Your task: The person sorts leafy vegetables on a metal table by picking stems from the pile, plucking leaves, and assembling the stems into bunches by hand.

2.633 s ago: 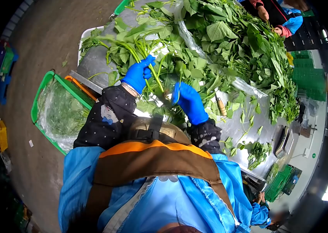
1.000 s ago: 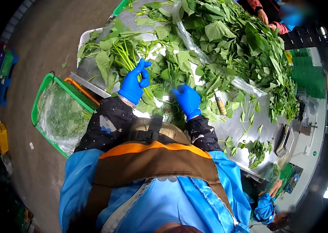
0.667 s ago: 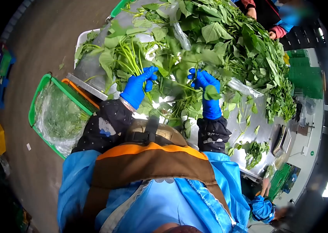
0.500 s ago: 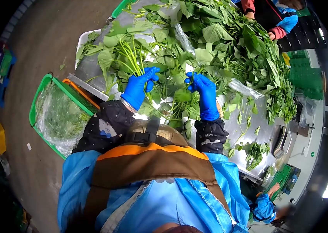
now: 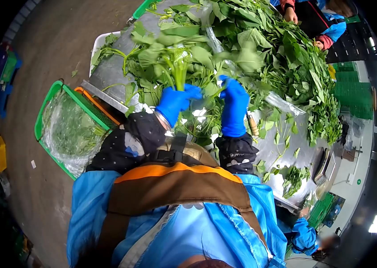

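Clenches the left grip around one bunch of leafy stems, too blurred to count stem by stem; pinches apparently one blurred sprig in the right grip, just beside. Has brought the left grip nearer the right than half a second ago, and stood the bunch more upright. Counted: one wooden handle just right of the right grip, one small bundle on the bench farther right, one bag-lined green crate left of the left grip, and one big heap of greens beyond both.
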`<state>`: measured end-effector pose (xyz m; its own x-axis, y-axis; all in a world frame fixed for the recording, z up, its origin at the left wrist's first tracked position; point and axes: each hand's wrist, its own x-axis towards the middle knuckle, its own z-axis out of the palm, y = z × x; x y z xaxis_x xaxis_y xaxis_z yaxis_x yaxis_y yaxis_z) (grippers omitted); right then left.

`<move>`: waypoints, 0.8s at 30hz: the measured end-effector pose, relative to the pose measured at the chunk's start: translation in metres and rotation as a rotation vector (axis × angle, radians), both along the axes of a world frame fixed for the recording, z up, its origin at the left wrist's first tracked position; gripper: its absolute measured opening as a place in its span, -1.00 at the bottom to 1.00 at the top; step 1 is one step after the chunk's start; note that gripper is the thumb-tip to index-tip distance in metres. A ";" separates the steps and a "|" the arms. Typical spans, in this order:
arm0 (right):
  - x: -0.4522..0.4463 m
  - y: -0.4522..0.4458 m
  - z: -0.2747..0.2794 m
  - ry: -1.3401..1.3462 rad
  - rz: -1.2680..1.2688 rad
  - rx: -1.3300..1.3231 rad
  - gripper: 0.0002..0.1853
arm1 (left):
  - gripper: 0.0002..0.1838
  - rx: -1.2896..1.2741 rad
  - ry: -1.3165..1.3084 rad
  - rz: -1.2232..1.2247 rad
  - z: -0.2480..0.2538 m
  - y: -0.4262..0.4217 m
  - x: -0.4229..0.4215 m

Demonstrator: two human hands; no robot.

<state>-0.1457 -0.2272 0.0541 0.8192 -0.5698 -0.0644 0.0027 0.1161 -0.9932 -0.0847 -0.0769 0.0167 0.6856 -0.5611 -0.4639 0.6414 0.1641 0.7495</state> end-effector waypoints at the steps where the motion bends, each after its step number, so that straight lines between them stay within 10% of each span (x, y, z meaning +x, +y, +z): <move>1: 0.000 -0.008 0.005 -0.079 -0.124 0.031 -0.80 | -0.77 0.030 0.040 0.059 -0.006 0.006 0.003; 8: -0.005 -0.037 0.025 0.203 0.008 -0.187 -0.81 | -0.49 0.647 -0.209 -0.179 0.011 0.063 0.058; 12: 0.017 0.001 0.021 0.253 0.205 -0.209 -0.77 | -0.48 -0.128 -0.071 -0.089 0.002 0.038 0.036; 18: 0.031 0.036 -0.018 0.396 0.292 -0.295 -0.72 | -0.54 -0.255 0.186 -0.080 -0.011 0.019 0.006; 24: 0.023 0.040 -0.036 0.313 0.307 -0.579 -0.73 | -0.58 -0.079 -0.119 -0.218 -0.045 0.020 -0.001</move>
